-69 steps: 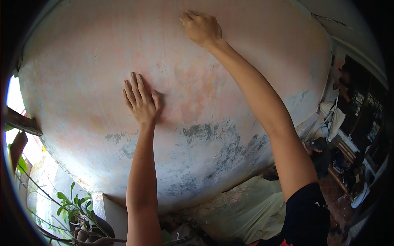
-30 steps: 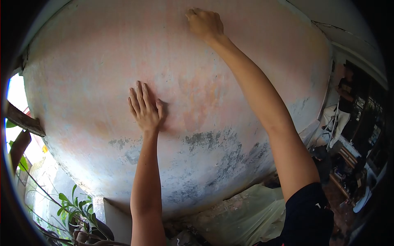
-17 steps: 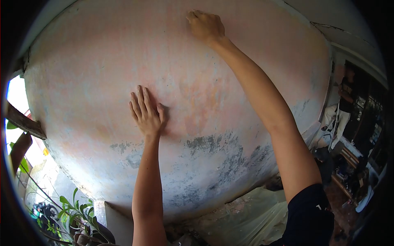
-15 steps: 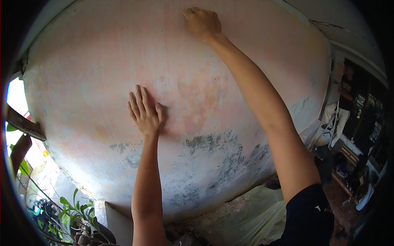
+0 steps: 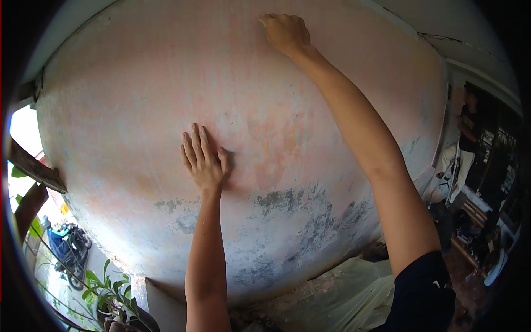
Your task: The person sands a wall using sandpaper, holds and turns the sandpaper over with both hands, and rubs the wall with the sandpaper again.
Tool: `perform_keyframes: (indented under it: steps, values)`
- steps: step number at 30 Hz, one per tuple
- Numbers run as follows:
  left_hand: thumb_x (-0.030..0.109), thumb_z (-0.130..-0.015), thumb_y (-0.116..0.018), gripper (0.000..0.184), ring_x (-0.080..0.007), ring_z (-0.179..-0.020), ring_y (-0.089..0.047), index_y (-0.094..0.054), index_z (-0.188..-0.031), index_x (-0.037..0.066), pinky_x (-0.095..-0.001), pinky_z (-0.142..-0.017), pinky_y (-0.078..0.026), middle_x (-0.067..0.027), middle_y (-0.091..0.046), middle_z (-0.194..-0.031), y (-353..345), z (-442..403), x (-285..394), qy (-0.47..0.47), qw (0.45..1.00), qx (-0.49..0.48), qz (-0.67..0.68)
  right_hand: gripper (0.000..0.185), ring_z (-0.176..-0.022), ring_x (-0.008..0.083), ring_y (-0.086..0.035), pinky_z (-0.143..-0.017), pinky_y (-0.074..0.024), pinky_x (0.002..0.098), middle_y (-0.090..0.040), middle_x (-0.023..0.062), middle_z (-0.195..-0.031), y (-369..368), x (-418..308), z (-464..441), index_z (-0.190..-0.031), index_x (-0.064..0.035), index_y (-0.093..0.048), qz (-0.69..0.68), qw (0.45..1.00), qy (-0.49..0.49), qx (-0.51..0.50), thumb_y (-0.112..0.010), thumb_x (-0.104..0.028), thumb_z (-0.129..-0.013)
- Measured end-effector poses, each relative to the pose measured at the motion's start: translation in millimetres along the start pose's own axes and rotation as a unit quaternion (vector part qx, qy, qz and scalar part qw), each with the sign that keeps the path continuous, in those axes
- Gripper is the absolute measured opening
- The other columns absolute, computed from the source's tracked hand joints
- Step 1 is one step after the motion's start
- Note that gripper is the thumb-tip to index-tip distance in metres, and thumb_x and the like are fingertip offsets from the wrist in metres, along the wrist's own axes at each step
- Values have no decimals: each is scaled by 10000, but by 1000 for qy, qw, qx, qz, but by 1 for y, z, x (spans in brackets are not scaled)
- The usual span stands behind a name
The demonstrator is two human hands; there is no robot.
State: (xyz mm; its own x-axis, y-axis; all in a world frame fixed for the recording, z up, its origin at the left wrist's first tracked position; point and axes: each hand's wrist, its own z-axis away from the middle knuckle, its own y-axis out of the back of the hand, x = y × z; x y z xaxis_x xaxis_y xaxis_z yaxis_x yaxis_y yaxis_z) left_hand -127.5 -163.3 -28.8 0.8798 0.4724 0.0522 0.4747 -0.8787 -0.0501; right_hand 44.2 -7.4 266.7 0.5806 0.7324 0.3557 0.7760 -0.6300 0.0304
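A large wall [image 5: 138, 110] with worn pink and whitish paint fills most of the view, with grey bare patches low down. My left hand [image 5: 206, 161] lies flat against it near the middle, fingers spread and pointing up, holding nothing. Higher up and to the right, my right hand [image 5: 285, 33] is at the wall with its fingers curled together. Whatever those fingers hold, if anything, is hidden behind the hand.
A greenish plastic sheet [image 5: 354, 293] lies at the wall's foot. Leafy plants [image 5: 110, 288] stand lower left, a motorcycle with a rider [image 5: 69, 249] beyond. At right are a person [image 5: 467, 133] and a wooden bench [image 5: 470, 213].
The view has shifted, so both hands appear slightly further right. My left hand stays flat and my right hand curled. The motorcycle and rider have come into fuller view at lower left.
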Motion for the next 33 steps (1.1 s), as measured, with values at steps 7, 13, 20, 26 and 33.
perform_keyframes:
  steps: [7,13,20,26,33]
  values:
    - [277,-909,-454,607,-337,-1461,-297,-416,-1489,102,-482,-1197,-190,-92,-375,-1561,2,6,-5,-2,1000,-9,15,214,-799,372,-696,-711,-557,494,-718,160,-906,33,5,30,-1021,-155,-723,-16,1000,-23,-13,-555,-192,-894]
    - [481,-1019,-316,612,-338,-1453,-305,-338,-1538,158,-486,-1186,-201,-62,-356,-1577,-10,6,-8,-50,998,31,27,208,-753,371,-689,-684,-557,439,-693,211,-871,188,-35,329,-1007,-47,-725,-312,921,-212,-97,-595,-68,-845]
    - [331,-1047,-423,486,-306,-1272,-521,-470,-1418,20,-419,-1046,-420,-202,-495,-1435,9,132,83,289,871,-81,388,309,-682,155,-641,-650,-481,315,-719,74,-838,412,-124,652,-949,-30,-753,-356,483,-773,-206,-681,-330,-927]
    - [549,-1003,-414,627,-318,-1103,-611,-472,-1381,53,-470,-964,-474,-121,-564,-1329,260,348,331,451,334,-600,570,328,-915,263,-714,-806,-584,433,-724,120,-1005,540,-97,667,-1093,-3,-693,-348,208,-909,98,-681,-281,-919]
    - [462,-1010,-485,545,-217,-1039,-646,-546,-1297,3,-350,-910,-477,-112,-680,-1139,375,360,410,347,133,-740,561,339,-896,301,-715,-863,-575,444,-718,148,-1006,590,-77,696,-1095,23,-654,-375,197,-885,195,-601,-282,-957]
